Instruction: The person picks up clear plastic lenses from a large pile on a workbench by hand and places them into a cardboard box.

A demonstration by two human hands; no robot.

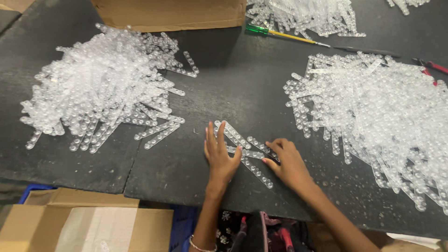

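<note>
We have a few clear plastic strips point(247, 154) lying crossed on the dark work surface point(186, 172), right at the near edge. Our left hand point(220, 151) lies flat and open on them, fingers straight; our right hand point(289, 163) curls loosely, fingertips pressing a strip, gripping nothing. The surface is matte black, seamed in slabs. A big left pile point(102, 86) and a right pile point(378, 116) flank us. A cardboard box point(170, 14) sits behind, contents hidden. A green-handled screwdriver point(284, 35) lies beyond; red-handled pliers point(431, 67) are half buried.
</note>
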